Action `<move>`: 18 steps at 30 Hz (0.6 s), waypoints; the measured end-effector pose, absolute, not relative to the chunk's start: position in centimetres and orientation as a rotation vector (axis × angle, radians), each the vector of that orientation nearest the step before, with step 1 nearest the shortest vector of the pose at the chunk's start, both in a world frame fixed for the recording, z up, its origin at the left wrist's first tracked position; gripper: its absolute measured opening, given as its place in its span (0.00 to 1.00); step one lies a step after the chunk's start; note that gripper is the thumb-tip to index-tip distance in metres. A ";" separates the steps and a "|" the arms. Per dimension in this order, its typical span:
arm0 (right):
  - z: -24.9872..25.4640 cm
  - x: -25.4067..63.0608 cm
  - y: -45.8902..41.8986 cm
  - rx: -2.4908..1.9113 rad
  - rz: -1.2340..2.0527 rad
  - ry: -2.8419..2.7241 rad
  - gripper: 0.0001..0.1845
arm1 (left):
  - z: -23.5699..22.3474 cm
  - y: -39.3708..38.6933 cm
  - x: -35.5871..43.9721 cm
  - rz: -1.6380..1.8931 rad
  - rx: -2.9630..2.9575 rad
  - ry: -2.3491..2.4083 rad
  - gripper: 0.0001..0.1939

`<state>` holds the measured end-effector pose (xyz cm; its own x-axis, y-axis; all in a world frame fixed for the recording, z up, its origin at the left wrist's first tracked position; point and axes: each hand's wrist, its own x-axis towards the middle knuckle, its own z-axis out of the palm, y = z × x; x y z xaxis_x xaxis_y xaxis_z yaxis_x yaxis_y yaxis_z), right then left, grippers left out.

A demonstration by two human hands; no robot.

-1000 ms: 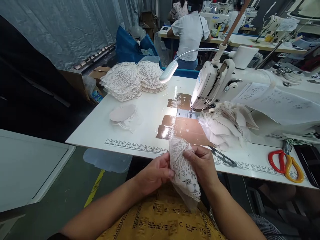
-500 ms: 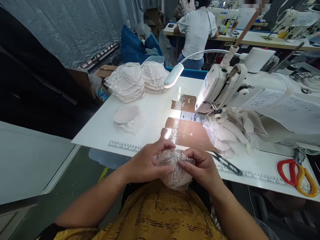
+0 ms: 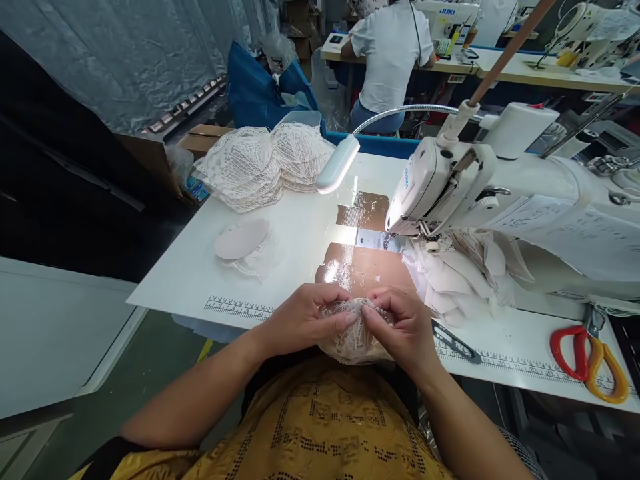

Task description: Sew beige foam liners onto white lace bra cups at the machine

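A rounded white lace bra cup (image 3: 350,341) is held between my two hands at the table's front edge, close to my body. My left hand (image 3: 315,315) pinches its upper left side between thumb and fingers. On the other side, my right hand (image 3: 400,323) grips the upper right edge, thumb and forefinger pressed together. Both thumbs are near each other on the lace. Left of my hands, a smooth oval cup pad (image 3: 243,240) lies on a lace piece (image 3: 255,263). A stack of lace cups (image 3: 250,167) sits at the far left of the table.
A white sewing machine (image 3: 450,187) stands at right, with cream fabric pieces (image 3: 465,273) beneath it and a lamp (image 3: 339,165) beside it. Scissors (image 3: 590,360) and a dark flat clip-like tool (image 3: 456,342) lie along the ruler edge. A person (image 3: 390,57) sits beyond.
My hands have drawn closer together on the lace cup, the right one shifting its pinch toward the left thumb. The camera view has shifted slightly.
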<state>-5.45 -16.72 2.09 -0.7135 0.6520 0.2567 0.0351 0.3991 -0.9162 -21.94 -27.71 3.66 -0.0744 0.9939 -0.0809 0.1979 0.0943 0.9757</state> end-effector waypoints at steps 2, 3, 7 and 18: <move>2.2 -5.5 -16.4 -0.594 1.314 -2.060 0.10 | 3.7 -27.0 -22.0 1.095 1.243 1.437 0.13; 2.2 -5.6 -16.3 -0.600 1.315 -2.060 0.10 | 3.7 -26.7 -22.1 1.095 1.233 1.430 0.13; 2.0 -5.7 -15.8 -0.619 1.348 -2.055 0.10 | 3.5 -25.6 -22.4 1.106 1.165 1.384 0.13; 1.5 -4.9 -12.5 -0.826 1.542 -2.256 0.11 | 1.5 -25.4 -23.2 1.355 0.379 1.128 0.18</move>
